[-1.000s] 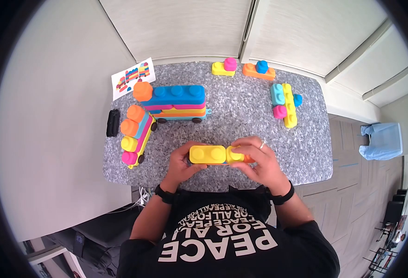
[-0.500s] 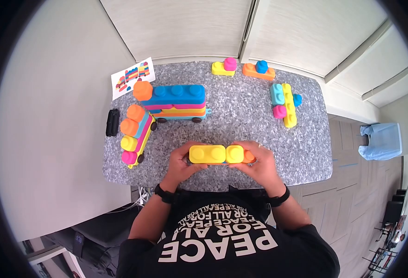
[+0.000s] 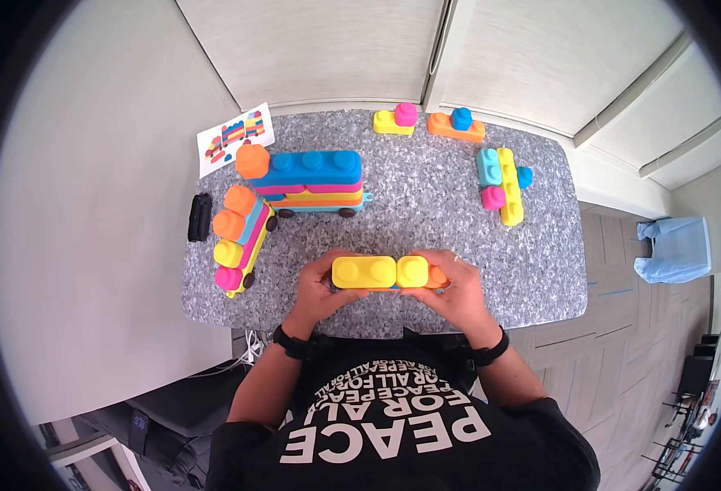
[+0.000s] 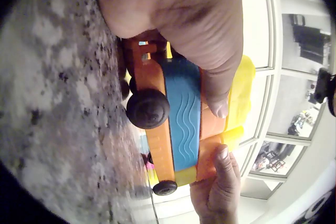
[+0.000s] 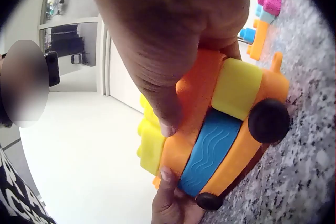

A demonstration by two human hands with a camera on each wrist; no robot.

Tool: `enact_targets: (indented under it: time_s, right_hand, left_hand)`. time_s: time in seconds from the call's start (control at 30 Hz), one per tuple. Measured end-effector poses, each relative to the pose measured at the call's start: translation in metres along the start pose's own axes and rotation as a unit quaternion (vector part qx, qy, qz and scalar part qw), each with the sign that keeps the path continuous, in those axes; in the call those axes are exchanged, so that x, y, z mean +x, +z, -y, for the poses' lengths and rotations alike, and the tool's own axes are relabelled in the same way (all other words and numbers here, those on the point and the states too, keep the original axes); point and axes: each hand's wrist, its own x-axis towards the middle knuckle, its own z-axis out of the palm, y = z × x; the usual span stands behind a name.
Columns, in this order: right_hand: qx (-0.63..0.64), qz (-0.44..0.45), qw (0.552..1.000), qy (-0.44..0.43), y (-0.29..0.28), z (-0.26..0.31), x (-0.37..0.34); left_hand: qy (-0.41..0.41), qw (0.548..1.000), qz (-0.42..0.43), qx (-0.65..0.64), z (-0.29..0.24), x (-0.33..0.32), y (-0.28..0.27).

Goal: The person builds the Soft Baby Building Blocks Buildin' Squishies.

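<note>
Near the front edge of the table, both hands grip a wheeled wagon built of toy blocks. Its top carries a long yellow block point(image 3: 364, 272) and a smaller yellow block point(image 3: 412, 272) beside it. An orange block point(image 3: 436, 277) shows lower at the right end. My left hand point(image 3: 319, 288) holds the left end between thumb and fingers; my right hand point(image 3: 462, 293) holds the right end likewise. In the left wrist view, a blue block point(image 4: 182, 109) with wavy lines sits over the orange base with its black wheels point(image 4: 148, 109). Most fingers are hidden behind the wagon.
Two more block wagons, a tall blue-topped one point(image 3: 315, 168) and a shorter one point(image 3: 246, 241), stand at the left. Loose blocks lie at the back and right, among them a long yellow block point(image 3: 509, 188). A picture sheet point(image 3: 236, 135) and a black object point(image 3: 200, 217) lie far left.
The right hand's fingers have come off the top of the smaller yellow block and now hold the wagon's right side. The wagon has shifted very slightly left.
</note>
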Motion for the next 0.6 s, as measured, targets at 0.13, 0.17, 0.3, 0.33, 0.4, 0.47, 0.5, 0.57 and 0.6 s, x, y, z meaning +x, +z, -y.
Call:
enact_targets:
  time_s: [0.13, 0.17, 0.3, 0.33, 0.4, 0.47, 0.5, 0.57, 0.6]
  right_hand:
    - [0.048, 0.041, 0.998, 0.012, -0.009, 0.003, 0.004]
    - [0.039, 0.034, 0.999, -0.009, -0.015, 0.002, 0.007]
    - [0.004, -0.015, 0.999, -0.044, -0.062, -0.018, 0.027]
    - [-0.012, -0.041, 0.999, -0.019, -0.077, -0.020, 0.033]
    - [-0.037, -0.095, 0.995, 0.021, -0.107, -0.033, 0.045]
    - [-0.056, -0.162, 0.984, 0.054, -0.138, -0.055, 0.055]
    - [-0.068, -0.201, 0.975, 0.073, -0.153, -0.069, 0.059]
    - [-0.092, -0.244, 0.959, 0.115, -0.183, -0.098, 0.067]
    - [-0.103, -0.265, 0.949, 0.137, -0.195, -0.112, 0.070]
  left_hand:
    - [-0.008, 1.000, -0.004, -0.005, -0.002, 0.001, 0.001]
    - [-0.008, 1.000, -0.003, 0.002, -0.003, 0.001, 0.002]
    - [-0.008, 1.000, -0.004, 0.019, -0.005, 0.002, 0.001]
    - [-0.009, 1.000, -0.004, 0.021, -0.005, 0.002, 0.001]
    - [-0.010, 1.000, -0.007, 0.023, -0.005, 0.002, 0.001]
    - [-0.013, 0.999, -0.012, 0.028, -0.004, 0.002, 0.001]
    - [-0.015, 0.999, -0.015, 0.031, -0.003, 0.000, 0.001]
    - [-0.009, 0.999, -0.016, 0.036, -0.002, 0.002, 0.003]
    - [-0.001, 0.999, -0.016, 0.041, -0.003, 0.003, 0.003]
